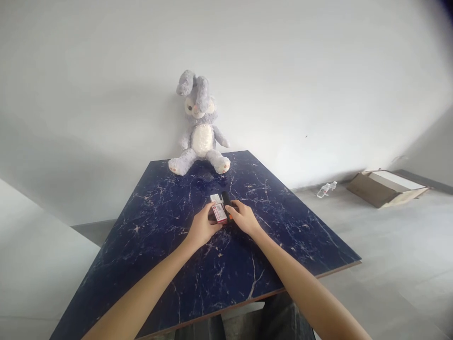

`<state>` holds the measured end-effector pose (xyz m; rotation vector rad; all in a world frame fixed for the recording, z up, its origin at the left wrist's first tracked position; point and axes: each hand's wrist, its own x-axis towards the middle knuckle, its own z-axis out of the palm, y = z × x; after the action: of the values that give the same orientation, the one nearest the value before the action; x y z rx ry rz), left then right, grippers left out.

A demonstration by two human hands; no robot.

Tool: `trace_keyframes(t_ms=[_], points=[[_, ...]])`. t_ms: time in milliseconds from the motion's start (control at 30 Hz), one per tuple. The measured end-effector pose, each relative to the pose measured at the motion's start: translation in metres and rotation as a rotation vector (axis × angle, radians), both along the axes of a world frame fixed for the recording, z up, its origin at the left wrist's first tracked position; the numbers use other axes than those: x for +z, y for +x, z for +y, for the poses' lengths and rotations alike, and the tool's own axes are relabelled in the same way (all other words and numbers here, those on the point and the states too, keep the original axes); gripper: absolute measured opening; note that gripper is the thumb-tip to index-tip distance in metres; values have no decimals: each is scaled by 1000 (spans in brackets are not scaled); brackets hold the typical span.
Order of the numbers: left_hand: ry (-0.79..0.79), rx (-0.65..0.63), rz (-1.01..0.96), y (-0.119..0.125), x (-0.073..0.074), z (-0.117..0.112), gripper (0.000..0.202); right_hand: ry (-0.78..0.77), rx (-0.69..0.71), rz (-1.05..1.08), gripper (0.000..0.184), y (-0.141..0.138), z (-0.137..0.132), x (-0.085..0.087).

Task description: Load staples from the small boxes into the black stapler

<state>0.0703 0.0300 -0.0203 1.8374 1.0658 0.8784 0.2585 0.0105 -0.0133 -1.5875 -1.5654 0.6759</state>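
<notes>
My left hand [204, 225] is closed around the sides of a small white and red box [220, 214]. Just beyond that box lies another small white box [214, 198], close against it. My right hand [244, 217] grips a long black object with an orange spot [225, 197], thumb on top; its exact kind is not clear. The black object sits right beside the boxes, on their right. All of them are over the middle of a dark blue marble-patterned table [170, 264]. My fingers hide parts of the box and the black object.
A grey and white plush rabbit [203, 139] sits at the table's far edge, against the white wall [300, 71]. On the floor to the right are clear plastic bottles [323, 190] and an open cardboard box [375, 191].
</notes>
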Motion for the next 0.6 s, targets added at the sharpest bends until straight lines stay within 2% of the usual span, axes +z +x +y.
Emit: trace_keyframes(t_ms=[100, 233, 333, 467, 600], points=[[-52, -44, -60, -4, -3, -5, 81, -4, 24, -17, 31, 5, 3, 0], [152, -26, 53, -5, -8, -8, 61, 4, 40, -57, 31, 9, 2, 3], [274, 2, 220, -6, -9, -6, 62, -1, 61, -59, 31, 10, 1, 5], [297, 0, 290, -10, -5, -1, 67, -17, 79, -68, 33, 13, 2, 6], [331, -3, 306, -9, -6, 3, 58, -2, 76, -93, 33, 15, 5, 4]])
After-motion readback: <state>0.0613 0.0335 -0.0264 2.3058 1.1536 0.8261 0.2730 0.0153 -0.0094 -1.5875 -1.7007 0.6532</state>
